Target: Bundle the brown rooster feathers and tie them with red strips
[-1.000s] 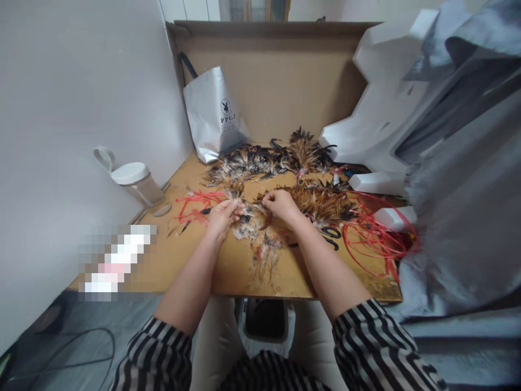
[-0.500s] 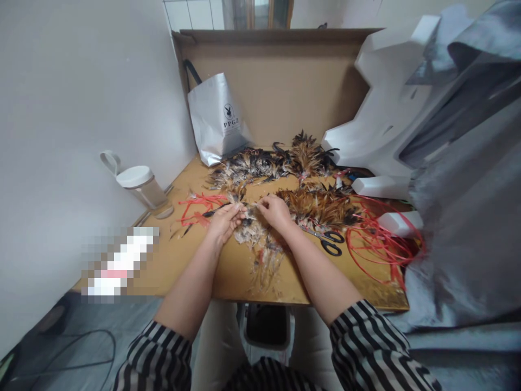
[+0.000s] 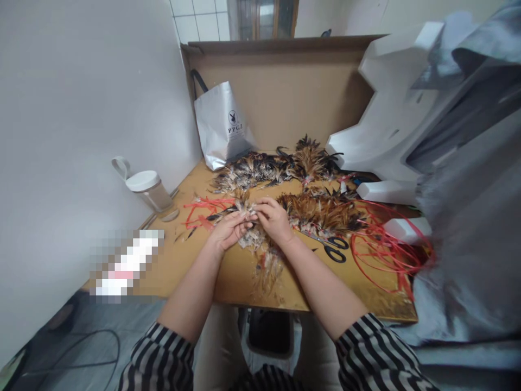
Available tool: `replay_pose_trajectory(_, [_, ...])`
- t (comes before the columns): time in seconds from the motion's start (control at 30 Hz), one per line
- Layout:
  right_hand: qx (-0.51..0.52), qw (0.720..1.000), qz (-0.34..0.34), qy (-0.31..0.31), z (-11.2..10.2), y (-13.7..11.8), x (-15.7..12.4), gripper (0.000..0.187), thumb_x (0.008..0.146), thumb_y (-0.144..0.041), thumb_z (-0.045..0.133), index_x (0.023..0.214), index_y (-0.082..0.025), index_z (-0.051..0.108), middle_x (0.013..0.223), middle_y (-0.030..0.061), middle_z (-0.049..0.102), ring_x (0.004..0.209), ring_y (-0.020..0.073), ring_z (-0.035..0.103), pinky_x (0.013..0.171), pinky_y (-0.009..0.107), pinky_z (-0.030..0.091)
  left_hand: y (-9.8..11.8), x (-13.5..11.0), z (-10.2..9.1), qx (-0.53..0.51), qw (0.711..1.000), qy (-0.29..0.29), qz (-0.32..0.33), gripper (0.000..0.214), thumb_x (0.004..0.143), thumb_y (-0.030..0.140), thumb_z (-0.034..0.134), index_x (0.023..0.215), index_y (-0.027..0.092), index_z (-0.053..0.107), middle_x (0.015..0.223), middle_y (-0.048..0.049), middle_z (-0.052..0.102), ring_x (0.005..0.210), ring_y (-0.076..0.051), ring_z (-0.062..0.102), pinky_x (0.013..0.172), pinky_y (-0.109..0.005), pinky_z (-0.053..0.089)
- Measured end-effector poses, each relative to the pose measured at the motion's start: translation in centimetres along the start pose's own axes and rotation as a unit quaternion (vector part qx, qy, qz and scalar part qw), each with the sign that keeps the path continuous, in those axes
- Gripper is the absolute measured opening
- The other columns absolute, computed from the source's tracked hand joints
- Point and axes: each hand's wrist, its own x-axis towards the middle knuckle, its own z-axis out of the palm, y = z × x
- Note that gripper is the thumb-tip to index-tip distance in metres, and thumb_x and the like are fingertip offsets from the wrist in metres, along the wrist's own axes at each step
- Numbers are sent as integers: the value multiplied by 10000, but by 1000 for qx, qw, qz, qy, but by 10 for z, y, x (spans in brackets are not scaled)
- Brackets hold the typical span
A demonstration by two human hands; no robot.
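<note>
Over the middle of the wooden table, my left hand (image 3: 233,229) is closed on a small bunch of feathers (image 3: 244,203), brown at the tips and pale at the quills. My right hand (image 3: 273,218) meets it from the right, thumb and fingers pinched at the pale quill ends; what exactly it grips is too small to make out. Below both hands lie loose pale feathers and fluff (image 3: 266,269). Right of my right hand is a row of brown feather bundles (image 3: 321,212), with black-handled scissors (image 3: 336,248) in front of it.
Dark feathers (image 3: 256,171) lie along the back before a silver bag (image 3: 222,127). Red plastic string lies at left (image 3: 199,212) and in a tangle at right (image 3: 382,252). A lidded jar (image 3: 150,190) stands at left by the wall. White foam (image 3: 391,108) leans at right.
My right hand has moved left, and the two hands now meet at the feather bunch. The view has shifted slightly, so everything sits a little lower and further right.
</note>
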Motion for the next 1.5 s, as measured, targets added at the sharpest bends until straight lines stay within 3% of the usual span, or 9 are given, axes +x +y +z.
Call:
replay_pose_trajectory(0.27, [-59,995,-66,-42,5,-4,-5,207,813,-180,446,908,-214,627,1086,82,544,1002,152,522,849,280,441,0,0,0,-10,1000,-8,9,101,709,103,607,805,75,623,737,-68,648,558,-55,575,496,-114,458])
replay_pose_trajectory(0.37, [-12,1000,-23,10,5,-8,-3,212,810,-178,437,911,-208,621,1044,78,556,988,152,523,857,292,428,0,1,1,-7,999,31,44,107,665,106,650,765,71,639,705,-64,647,552,-51,562,507,-116,454])
replay_pose_trajectory(0.47, [49,991,93,86,6,-8,0,165,782,-252,494,866,-186,620,926,66,590,880,160,546,782,289,438,0,2,3,40,992,74,95,140,636,157,685,739,70,650,697,-71,654,555,-59,565,512,-125,444])
replay_pose_trajectory(0.53, [113,967,210,89,7,-6,2,193,750,-344,535,753,-168,616,735,37,595,683,141,541,629,258,436,-1,2,5,86,985,88,121,156,635,198,690,725,76,653,670,-66,654,541,-60,560,514,-135,435])
replay_pose_trajectory(0.63, [242,900,363,8,10,-3,1,323,692,-469,567,599,-160,569,495,-22,497,433,82,395,422,210,297,-3,2,7,140,976,89,142,163,643,240,685,713,97,650,646,-50,652,525,-60,551,529,-153,429])
replay_pose_trajectory(0.73, [351,841,409,-37,13,-2,0,325,620,-474,634,602,-157,563,483,-36,494,397,57,335,388,195,211,-6,2,8,183,970,70,140,173,650,269,677,688,105,640,649,-48,652,526,-65,550,538,-167,429])
replay_pose_trajectory(0.8, [386,828,406,-30,13,-4,0,303,583,-437,673,616,-154,570,496,-33,514,407,55,348,397,193,216,-8,2,7,197,970,59,130,187,656,282,670,691,102,636,662,-55,655,534,-70,558,535,-169,431])
replay_pose_trajectory(1.23, [295,895,334,19,15,-4,1,220,590,-359,667,599,-148,605,537,-30,544,490,75,418,502,212,320,-7,2,10,164,981,90,45,264,610,309,703,732,87,630,722,-89,664,536,-74,575,459,-144,410])
replay_pose_trajectory(1.5, [253,919,304,-1,16,-3,-2,198,626,-351,628,615,-153,618,569,-18,569,528,91,458,542,218,363,-11,4,7,213,971,85,73,253,613,346,690,655,103,635,573,-47,614,448,-62,512,432,-160,385])
